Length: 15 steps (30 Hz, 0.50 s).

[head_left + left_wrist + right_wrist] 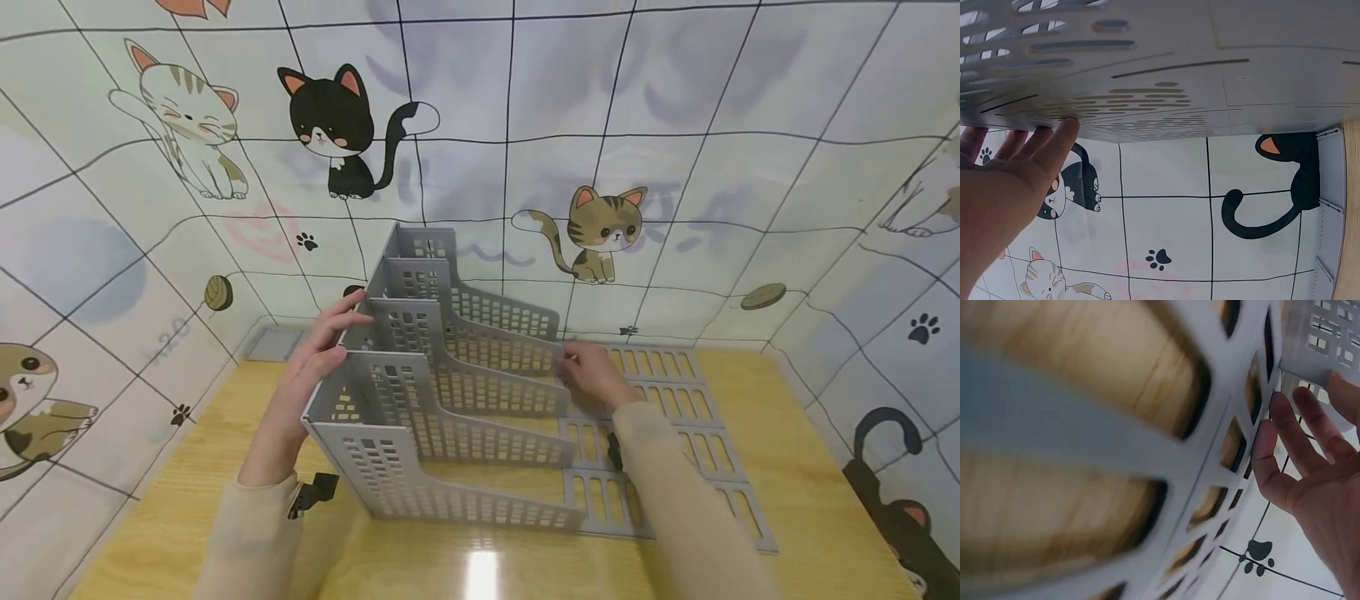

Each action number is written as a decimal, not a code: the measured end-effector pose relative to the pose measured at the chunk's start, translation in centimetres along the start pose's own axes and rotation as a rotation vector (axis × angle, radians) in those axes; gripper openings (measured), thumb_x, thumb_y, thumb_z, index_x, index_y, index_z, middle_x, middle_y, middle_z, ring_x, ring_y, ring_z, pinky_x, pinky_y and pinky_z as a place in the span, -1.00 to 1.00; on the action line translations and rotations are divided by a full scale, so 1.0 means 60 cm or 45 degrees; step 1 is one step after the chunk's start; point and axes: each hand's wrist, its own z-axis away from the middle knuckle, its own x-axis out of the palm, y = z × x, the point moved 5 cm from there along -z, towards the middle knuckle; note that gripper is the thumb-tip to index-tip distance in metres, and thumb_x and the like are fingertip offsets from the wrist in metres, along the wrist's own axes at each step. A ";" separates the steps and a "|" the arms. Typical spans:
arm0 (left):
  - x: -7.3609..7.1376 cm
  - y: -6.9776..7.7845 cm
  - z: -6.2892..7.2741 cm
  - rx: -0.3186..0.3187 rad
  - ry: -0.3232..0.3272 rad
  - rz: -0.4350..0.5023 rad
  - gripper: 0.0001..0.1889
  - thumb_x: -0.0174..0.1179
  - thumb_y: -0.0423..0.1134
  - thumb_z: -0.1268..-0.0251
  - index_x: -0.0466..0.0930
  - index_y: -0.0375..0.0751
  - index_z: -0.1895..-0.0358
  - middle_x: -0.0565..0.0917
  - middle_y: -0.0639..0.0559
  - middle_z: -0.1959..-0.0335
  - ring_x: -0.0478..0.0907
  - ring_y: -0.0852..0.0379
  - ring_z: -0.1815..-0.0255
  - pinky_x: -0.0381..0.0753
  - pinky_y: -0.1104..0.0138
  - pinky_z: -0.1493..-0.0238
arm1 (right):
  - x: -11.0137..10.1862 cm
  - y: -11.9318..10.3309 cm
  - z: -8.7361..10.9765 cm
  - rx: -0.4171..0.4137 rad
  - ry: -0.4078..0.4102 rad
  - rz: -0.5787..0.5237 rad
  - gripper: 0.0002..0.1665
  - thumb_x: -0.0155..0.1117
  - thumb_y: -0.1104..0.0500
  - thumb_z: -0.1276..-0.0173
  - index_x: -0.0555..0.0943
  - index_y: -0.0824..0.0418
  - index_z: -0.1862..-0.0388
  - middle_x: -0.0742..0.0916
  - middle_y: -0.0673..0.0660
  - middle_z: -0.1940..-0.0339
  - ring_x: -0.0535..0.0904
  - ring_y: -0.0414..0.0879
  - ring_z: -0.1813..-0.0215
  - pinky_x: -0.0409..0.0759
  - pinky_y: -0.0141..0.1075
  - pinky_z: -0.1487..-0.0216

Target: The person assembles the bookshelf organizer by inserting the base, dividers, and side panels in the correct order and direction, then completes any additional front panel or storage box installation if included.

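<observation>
A grey plastic file holder (491, 496) with perforated dividers and several compartments stands upright on the wooden table. At its tall back my left hand (306, 379) rests, fingers stretched toward the upper edge; in the left wrist view, the fingertips of this hand (1010, 181) touch the slotted back panel (1166, 94). At the low front end of a rear divider, my right hand (596, 375) pinches the corner. In the right wrist view, the thumb of that hand (1316, 469) lies against the perforated divider (1310, 350), other fingers bent beside the slotted panel (1194, 450).
Slotted grey base panels (708, 442) lie flat in front of the holder, under my right forearm. Another flat grey piece (273, 343) lies at the table's back left. A cat-printed sheet (465, 108) hangs behind and at both sides of the wooden table (187, 500).
</observation>
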 end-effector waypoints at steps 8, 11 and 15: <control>0.002 0.002 0.002 0.052 -0.016 -0.004 -0.56 -0.17 -0.29 -0.48 0.46 -0.32 -0.31 0.08 0.08 -0.68 -0.10 0.00 -0.66 0.32 0.19 -0.29 | -0.005 0.000 0.011 0.009 -0.024 0.044 -0.89 0.19 0.24 -0.56 0.61 0.19 0.22 0.71 0.17 0.17 0.63 0.03 0.16 0.64 -0.08 0.14; 0.004 0.003 0.001 0.079 -0.016 -0.018 -0.57 -0.17 -0.29 -0.48 0.47 -0.33 -0.30 0.10 0.04 -0.67 -0.14 0.00 -0.68 0.23 0.16 -0.34 | -0.004 0.003 0.018 0.017 -0.018 0.042 -0.92 0.20 0.23 -0.55 0.64 0.17 0.15 0.73 0.18 0.08 0.65 0.08 0.06 0.66 -0.01 0.03; 0.010 0.002 0.001 0.071 -0.021 0.007 -0.57 -0.16 -0.29 -0.48 0.49 -0.30 -0.29 0.11 0.05 -0.67 -0.14 0.01 -0.68 0.26 0.21 -0.32 | -0.006 0.011 0.023 0.025 -0.067 0.002 -0.87 0.17 0.24 -0.57 0.66 0.20 0.06 0.74 0.20 0.04 0.67 0.12 -0.01 0.66 0.03 -0.04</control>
